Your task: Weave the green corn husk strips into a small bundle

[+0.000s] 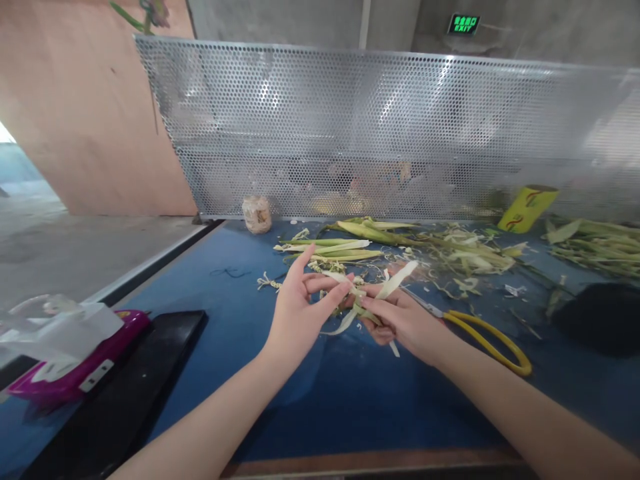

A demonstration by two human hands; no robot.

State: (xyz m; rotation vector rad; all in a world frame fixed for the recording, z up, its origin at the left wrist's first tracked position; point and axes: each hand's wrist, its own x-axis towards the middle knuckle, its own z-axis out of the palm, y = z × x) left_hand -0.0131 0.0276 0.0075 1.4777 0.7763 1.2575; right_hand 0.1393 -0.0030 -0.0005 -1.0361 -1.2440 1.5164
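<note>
Over the middle of the blue table [310,413], both of my hands hold pale green leaf strips [397,280] that cross one another. My left hand [305,307] pinches them between thumb and a finger, with its index finger raised. Closed round the crossing from the other side is my right hand [395,317], its fingers curled underneath. Loose strip ends stick out above and below the fingers. Just behind my hands lie several long green leaves [345,250]. A small knotted strip piece [270,283] rests left of them. Part of the crossing is hidden by my fingers.
Yellow-handled scissors [487,340] lie beside my right forearm. Leaf scraps [465,250], a yellow can [527,208] and a dark round object [600,319] are on the right. A jar [257,214] stands before the perforated metal screen [320,127]. At left are a magenta tissue box [85,373] and black tray [135,380].
</note>
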